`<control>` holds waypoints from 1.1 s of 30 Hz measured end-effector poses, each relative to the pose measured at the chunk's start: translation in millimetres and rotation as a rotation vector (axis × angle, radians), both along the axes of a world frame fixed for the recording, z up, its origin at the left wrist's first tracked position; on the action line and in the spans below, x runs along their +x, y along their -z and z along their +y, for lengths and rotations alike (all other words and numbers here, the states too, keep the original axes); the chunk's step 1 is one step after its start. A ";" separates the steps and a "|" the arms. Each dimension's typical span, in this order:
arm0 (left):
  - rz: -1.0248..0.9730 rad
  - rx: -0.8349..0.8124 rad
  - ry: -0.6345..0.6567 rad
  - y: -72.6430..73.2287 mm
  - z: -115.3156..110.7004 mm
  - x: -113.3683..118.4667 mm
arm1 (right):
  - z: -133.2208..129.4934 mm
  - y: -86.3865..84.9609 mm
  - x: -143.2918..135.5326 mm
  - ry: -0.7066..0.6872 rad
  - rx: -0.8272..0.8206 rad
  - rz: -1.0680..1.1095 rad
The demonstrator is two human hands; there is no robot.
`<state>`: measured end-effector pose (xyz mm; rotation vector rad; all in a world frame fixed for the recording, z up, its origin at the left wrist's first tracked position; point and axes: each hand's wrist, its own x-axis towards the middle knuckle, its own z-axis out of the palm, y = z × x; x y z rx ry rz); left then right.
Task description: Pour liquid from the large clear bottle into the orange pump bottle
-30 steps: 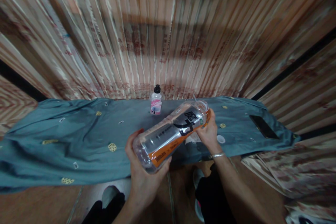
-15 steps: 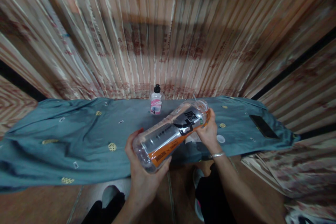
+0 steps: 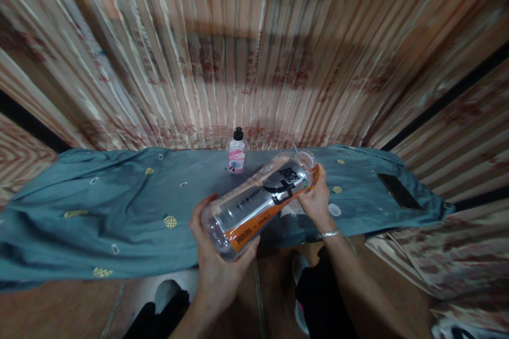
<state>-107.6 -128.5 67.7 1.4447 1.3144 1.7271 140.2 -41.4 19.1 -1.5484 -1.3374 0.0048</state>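
cradling one large clear bottle (image 3: 254, 202), tilted at the near edge of the cloth-covered table (image 3: 131, 185), the left hand (image 3: 220, 270) grasped its base and the right hand (image 3: 315, 198) wrapped round near the neck! it looked light, thin-walled, probably slick and squashable, so base and shoulder seemed the firmest holds. the count: one small bottle (image 3: 236, 158) standing behind, one dark phone (image 3: 398, 191), one pale disc (image 3: 334, 210).
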 end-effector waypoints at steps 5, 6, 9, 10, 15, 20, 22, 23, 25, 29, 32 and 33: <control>-0.006 0.010 -0.015 -0.2 0.9 1.2 | 0.3 1.2 0.4 0.006 0.016 -0.011; -0.005 0.011 -0.012 -0.3 1.1 1.4 | 0.5 1.6 0.6 0.006 0.018 -0.013; -0.011 0.012 -0.009 -1.1 1.3 2.0 | 1.0 2.4 1.1 0.004 0.013 -0.010; -0.012 0.012 -0.009 -1.4 1.2 2.2 | 1.1 2.5 1.0 0.001 0.011 -0.007; -0.021 0.023 -0.018 -1.4 0.1 2.8 | 0.8 2.2 0.4 0.006 0.004 -0.002; -0.018 -0.010 -0.027 -0.1 0.8 2.6 | 0.3 1.1 -0.1 -0.003 0.017 -0.005; -0.020 -0.014 -0.030 0.0 1.0 2.4 | 0.2 0.5 -0.4 -0.006 0.015 -0.005; -0.022 -0.013 -0.024 0.0 1.0 2.2 | 0.1 0.2 -0.6 -0.007 0.015 -0.006; -0.024 -0.010 -0.008 -0.3 0.8 1.8 | 0.1 -0.1 -0.7 -0.010 0.018 -0.009; -0.014 -0.004 -0.012 -1.3 0.4 1.2 | 0.6 0.7 -0.3 0.001 0.028 -0.020; -0.014 -0.003 -0.019 -2.0 0.3 1.4 | 1.2 1.4 0.2 0.013 0.022 -0.017; -0.015 0.000 -0.017 -2.0 0.4 1.6 | 1.4 1.4 0.4 0.012 0.021 -0.015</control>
